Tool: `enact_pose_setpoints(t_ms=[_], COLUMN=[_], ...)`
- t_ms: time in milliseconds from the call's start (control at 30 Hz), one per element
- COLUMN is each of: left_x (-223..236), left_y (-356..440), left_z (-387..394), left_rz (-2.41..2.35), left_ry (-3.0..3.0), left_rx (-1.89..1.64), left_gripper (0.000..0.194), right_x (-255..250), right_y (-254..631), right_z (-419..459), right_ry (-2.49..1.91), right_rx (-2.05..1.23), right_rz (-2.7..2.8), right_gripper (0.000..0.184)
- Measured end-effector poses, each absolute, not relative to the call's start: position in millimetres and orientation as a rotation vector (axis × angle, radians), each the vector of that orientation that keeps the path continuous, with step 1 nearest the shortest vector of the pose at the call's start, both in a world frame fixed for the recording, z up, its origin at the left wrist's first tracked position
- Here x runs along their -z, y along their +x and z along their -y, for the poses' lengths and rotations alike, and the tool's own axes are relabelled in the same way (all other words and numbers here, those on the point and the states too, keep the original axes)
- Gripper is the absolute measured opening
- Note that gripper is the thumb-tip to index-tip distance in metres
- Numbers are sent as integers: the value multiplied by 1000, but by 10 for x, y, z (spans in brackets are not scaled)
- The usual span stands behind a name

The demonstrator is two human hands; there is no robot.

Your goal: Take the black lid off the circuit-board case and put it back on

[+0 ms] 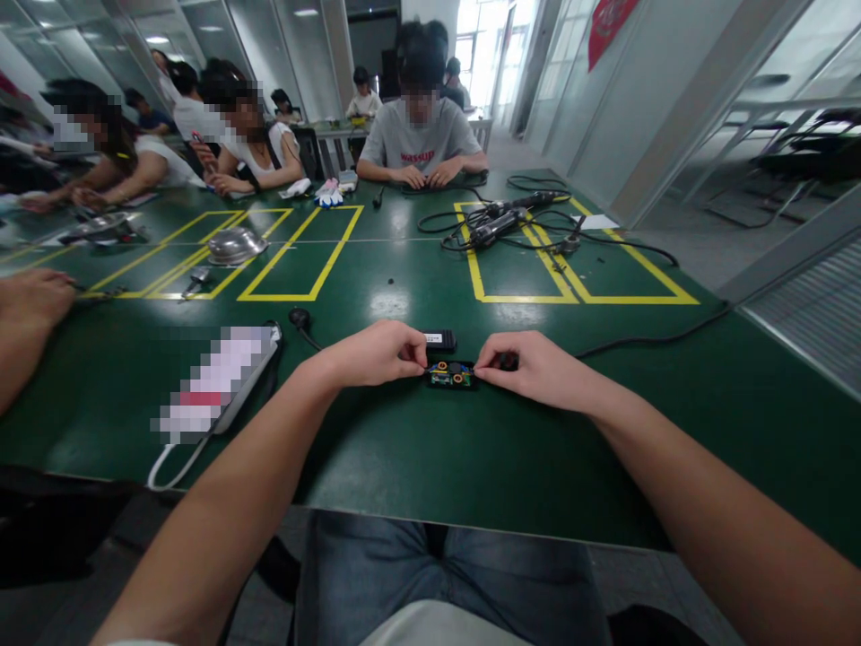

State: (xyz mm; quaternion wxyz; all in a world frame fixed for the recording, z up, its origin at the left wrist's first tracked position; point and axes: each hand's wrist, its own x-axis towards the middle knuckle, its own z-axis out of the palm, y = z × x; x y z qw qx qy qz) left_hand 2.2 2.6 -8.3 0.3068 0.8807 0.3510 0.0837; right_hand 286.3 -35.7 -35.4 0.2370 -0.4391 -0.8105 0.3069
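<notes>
A small open black case [449,376] with a circuit board inside, showing orange rings and coloured parts, lies on the green table [417,449] in front of me. My left hand [377,353] pinches its left end with closed fingers. My right hand [538,368] pinches its right end, where a black cable [646,340] runs off to the right. Just behind the case lies a black cover piece [440,340] with a white label.
A phone-like device [219,377] with a white cable lies at the left. Another person's hand [30,305] rests at the far left. Farther off are a metal bowl [235,245], tangled black cables and tools [511,224], yellow floor-tape rectangles, and several seated people.
</notes>
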Motion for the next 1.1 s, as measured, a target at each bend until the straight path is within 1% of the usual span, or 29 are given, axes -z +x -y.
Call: enact_pose_setpoints(t_ms=[133,267,333,400,467,533,667,733,800,867,1033,1100], left_x=[105,189,254,309,336,328,236,181,139,114,69,53], left_y=[29,98,133,147,138,117,100,117,144,173,213,217], left_z=[-29,-39,-62,-94,-124,-138,-83,-25,32,77,130,139], left_rz=[-923,-982,-1058,-1109,-1133,-1155,-1103,-989,-895,-863,-910,-921], left_ry=[2392,2554,2591,2571,2537,2513,2470,2450,2473,2512,2604,2630], left_rx=[-261,-497,-593,-557,-483,-454,-532,-550,-481,-374,-227,-217], left_gripper=[8,11,19,29,34,37,49,47,42,40,42,41], right_x=[358,367,379,389,394,395,395,390,379,362,335,339], right_y=[2858,2838,2826,2817,2817,2830,2875,2889,2890,2881,2843,2834], right_z=[357,369,373,375,376,375,367,366,369,377,396,397], right_ry=[-1202,-1204,-1218,-1234,-1240,-1233,-1228,-1226,-1213,-1198,-1222,-1237], right_rx=[-874,-873,-866,-872,-897,-939,-1007,-1013,-1008,-990,-860,-823], right_rz=[2220,2225,2221,2202,2174,2152,2091,2076,2103,2158,2264,2266], right_gripper=[15,12,10,7,10,18,46,56,60,57,33,30])
